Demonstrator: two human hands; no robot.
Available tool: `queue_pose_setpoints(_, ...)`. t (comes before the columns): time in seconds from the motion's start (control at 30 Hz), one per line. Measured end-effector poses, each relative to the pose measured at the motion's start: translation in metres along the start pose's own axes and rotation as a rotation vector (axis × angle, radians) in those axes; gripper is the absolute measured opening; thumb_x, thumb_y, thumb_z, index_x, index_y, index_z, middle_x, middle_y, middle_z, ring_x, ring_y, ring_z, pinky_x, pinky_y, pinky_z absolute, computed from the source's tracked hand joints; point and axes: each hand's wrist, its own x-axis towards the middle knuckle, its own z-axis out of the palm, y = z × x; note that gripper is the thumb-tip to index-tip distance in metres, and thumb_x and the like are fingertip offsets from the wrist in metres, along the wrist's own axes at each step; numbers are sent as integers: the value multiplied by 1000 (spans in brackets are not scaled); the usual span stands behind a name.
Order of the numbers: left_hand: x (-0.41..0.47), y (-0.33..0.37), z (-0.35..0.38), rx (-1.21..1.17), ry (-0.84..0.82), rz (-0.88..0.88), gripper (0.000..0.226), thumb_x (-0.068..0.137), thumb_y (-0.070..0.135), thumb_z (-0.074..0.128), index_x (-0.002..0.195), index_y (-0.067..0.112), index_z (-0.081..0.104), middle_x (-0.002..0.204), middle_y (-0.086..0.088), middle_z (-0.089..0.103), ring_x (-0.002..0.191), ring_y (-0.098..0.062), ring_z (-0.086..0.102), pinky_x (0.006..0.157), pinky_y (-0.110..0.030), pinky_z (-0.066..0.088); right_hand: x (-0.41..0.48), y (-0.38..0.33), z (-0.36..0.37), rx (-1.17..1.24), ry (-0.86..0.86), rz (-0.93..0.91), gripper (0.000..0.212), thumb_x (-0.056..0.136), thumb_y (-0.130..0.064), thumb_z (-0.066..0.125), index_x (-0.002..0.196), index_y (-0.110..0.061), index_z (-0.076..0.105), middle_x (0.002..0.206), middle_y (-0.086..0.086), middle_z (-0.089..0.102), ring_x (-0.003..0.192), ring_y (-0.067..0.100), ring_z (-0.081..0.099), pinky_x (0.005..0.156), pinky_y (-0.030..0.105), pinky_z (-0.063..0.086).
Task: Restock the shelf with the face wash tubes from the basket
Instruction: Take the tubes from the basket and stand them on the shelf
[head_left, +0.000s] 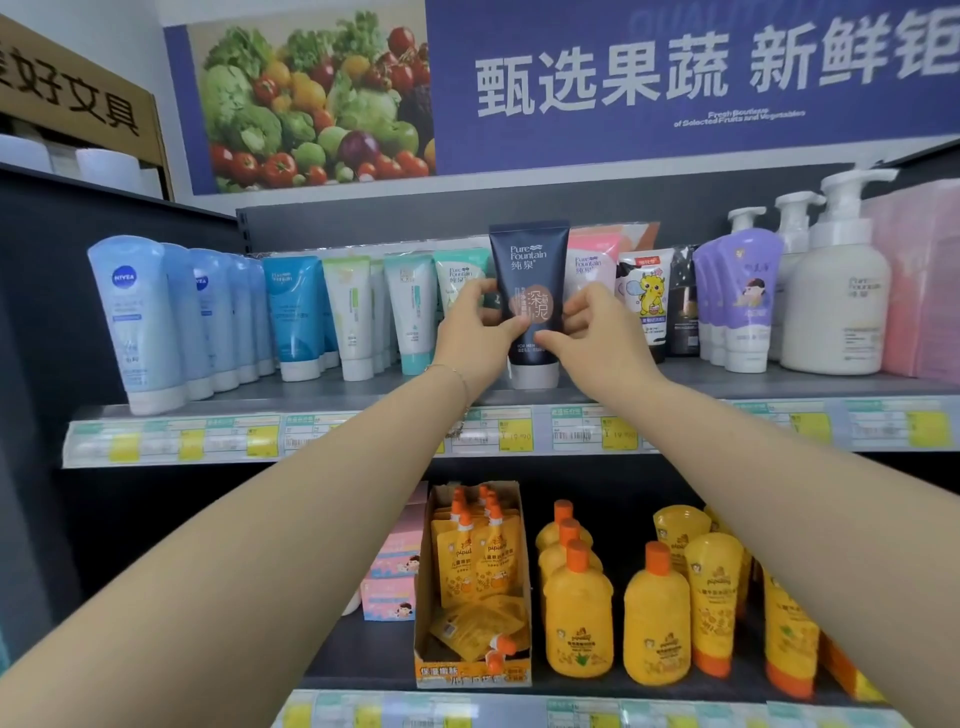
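Note:
A dark navy face wash tube (529, 270) stands upright, cap down, on the grey upper shelf (779, 382). It sits between a pale green tube (457, 273) and a pink tube (589, 260). My left hand (480, 332) pinches its left edge with thumb and fingers. My right hand (589, 332) pinches its right edge at the same height. The basket is out of view.
Blue Nivea tubes (140, 322) and teal tubes (296, 317) fill the shelf's left; purple tubes (743, 306) and white pump bottles (831, 306) stand at right. Yellow bottles (576, 613) and a pouch box (472, 587) occupy the lower shelf. Price labels (363, 431) line the shelf edge.

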Motion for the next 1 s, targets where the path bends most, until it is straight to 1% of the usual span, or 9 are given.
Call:
queue_pose_setpoints(0.2,2,-5,1,7,-6,-2,45,78,26,71,118,33,52,104,-4,70,97,-23,68,89,-49,55,0,1,0,-21,5,1,32,85,-28,74,102,-19,49,96,0,61,92,19,61,84,37,53)
queue_pose_setpoints(0.33,1,-6,2,-16,22,-2,45,75,26,71,115,34,52,104,-5,69,98,-24,67,89,-49,54,0,3,2,-19,13,5,32,85,-28,74,104,-19,49,96,0,62,91,18,61,84,38,54)
queue_pose_setpoints(0.5,-2,-2,2,9,39,-11,45,84,22,71,124,28,50,106,-2,68,100,-21,66,91,-46,54,2,2,0,-27,-10,17,34,85,-30,74,105,-18,50,92,1,63,88,19,61,80,36,53)
queue_pose_setpoints(0.57,-6,3,2,52,69,-14,48,85,26,71,127,23,47,107,1,63,100,-18,62,89,-38,53,-1,-1,-2,-57,-25,-3,33,87,-32,71,107,-18,49,92,1,62,87,19,61,76,35,52)
queue_pose_setpoints(0.67,-19,15,-3,126,144,51,44,89,23,67,124,18,43,106,1,54,93,-14,56,74,-20,45,-10,-6,-6,-244,23,-107,28,90,-31,64,108,-19,47,99,-2,58,88,18,56,73,38,51)
queue_pose_setpoints(0.7,-24,18,-6,159,164,102,39,89,20,65,121,18,42,103,1,52,87,-13,54,71,-20,45,-14,-9,-8,-327,40,-158,24,90,-29,62,107,-19,47,102,-2,56,89,19,54,71,37,50)
queue_pose_setpoints(0.8,-41,22,-15,326,153,240,32,88,14,59,114,22,43,98,2,50,78,-14,49,76,-33,50,-23,-16,-14,-504,37,-323,19,89,-24,57,104,-17,49,104,1,51,92,20,49,70,38,48)
queue_pose_setpoints(0.93,-66,26,-32,749,51,393,26,89,20,57,113,19,47,98,4,49,87,-18,52,77,-38,49,-41,-24,-19,-597,16,-500,15,88,-20,56,101,-14,52,93,-2,47,83,19,46,65,31,36)
queue_pose_setpoints(1.0,-78,25,-43,918,25,459,27,88,25,56,113,19,49,104,3,53,95,-21,54,79,-41,49,-52,-26,-20,-595,50,-587,14,84,-17,59,96,-11,56,87,2,51,78,25,52,66,35,41)
